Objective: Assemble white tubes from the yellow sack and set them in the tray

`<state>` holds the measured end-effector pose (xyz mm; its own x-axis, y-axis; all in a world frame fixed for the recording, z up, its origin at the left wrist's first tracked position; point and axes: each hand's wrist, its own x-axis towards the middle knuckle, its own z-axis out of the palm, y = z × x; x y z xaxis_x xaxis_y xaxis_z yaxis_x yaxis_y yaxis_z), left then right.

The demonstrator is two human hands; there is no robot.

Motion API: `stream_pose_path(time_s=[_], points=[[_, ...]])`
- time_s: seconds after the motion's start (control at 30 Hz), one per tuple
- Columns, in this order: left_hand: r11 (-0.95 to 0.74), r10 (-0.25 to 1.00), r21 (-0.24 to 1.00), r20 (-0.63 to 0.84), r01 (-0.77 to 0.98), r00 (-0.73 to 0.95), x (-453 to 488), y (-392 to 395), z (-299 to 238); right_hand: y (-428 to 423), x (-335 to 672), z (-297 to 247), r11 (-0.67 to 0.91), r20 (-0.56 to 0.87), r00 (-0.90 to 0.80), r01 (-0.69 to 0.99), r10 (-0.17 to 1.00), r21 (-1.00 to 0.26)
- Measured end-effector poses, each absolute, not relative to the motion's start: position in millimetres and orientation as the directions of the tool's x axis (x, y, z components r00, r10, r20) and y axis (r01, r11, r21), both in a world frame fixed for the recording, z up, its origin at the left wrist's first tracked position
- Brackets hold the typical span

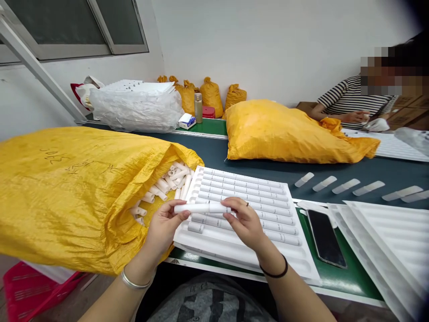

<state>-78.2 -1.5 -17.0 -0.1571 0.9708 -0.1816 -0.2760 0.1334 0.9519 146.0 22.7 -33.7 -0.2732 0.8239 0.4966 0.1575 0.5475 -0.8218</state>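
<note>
Both my hands hold one white tube (201,208) level above a white grooved tray (214,245). My left hand (163,228) pinches the tube's left end and my right hand (244,220) grips its right end. Several more white tubes (244,191) lie in the tray's grooves, filling the far rows. A big yellow sack (67,192) lies on its side at my left, its mouth open beside the tray, with loose white tubes (164,184) spilling out.
A black phone (324,238) lies right of the tray, next to stacked empty white trays (392,241). Several white tubes (345,185) lie on the dark belt (214,154). Beyond it lie another yellow sack (288,132), a plastic-wrapped bundle (136,107) and a seated person in stripes (351,100).
</note>
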Motion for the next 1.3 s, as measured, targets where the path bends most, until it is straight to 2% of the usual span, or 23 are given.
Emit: stream_pose_path(time_s=[0.07,0.17,0.37,0.47,0.57,0.63,0.7,0.77,0.9,1.1,1.2,1.3], points=[[0.166,0.978,0.982,-0.176,-0.096,-0.113,-81,-3,-16,25,155,-25,0.649,0.545,-0.379,0.246,0.748,-0.720],[0.172,0.985,0.984,-0.172,0.055,-0.006,-83,-7,-10,26,163,-16,0.683,0.554,-0.422,0.270,0.717,-0.679],[-0.111,0.992,0.921,0.079,0.373,0.101,-86,-13,3,25,167,-11,0.647,0.520,-0.404,0.304,0.752,-0.699],[-0.106,0.992,0.912,0.071,0.396,0.101,-84,-16,3,24,171,-9,0.656,0.519,-0.427,0.289,0.740,-0.698],[-0.003,0.994,0.950,-0.032,0.312,0.106,-81,-18,1,24,175,-7,0.652,0.506,-0.441,0.290,0.741,-0.701],[0.007,0.992,0.955,-0.044,0.296,0.117,-80,-19,0,24,177,-7,0.620,0.474,-0.427,0.322,0.770,-0.716],[-0.101,0.990,0.923,0.058,0.371,0.125,-80,-18,0,23,178,-9,0.558,0.423,-0.390,0.358,0.818,-0.749],[-0.281,0.959,0.836,0.235,0.472,0.156,-81,-18,1,21,177,-10,0.467,0.349,-0.349,0.356,0.870,-0.809],[-0.538,0.839,0.650,0.474,0.537,0.268,-77,-19,2,17,172,-13,0.325,0.235,-0.356,0.217,0.904,-0.920],[-0.644,0.753,0.528,0.563,0.553,0.340,-66,-24,5,9,175,-15,0.438,0.311,-0.399,0.281,0.862,-0.854],[-0.658,0.741,0.510,0.569,0.554,0.357,-63,-24,1,6,180,-21,0.486,0.345,-0.418,0.298,0.840,-0.822],[-0.634,0.757,0.510,0.565,0.582,0.329,-59,-24,-10,3,179,-29,0.465,0.333,-0.414,0.276,0.847,-0.841]])
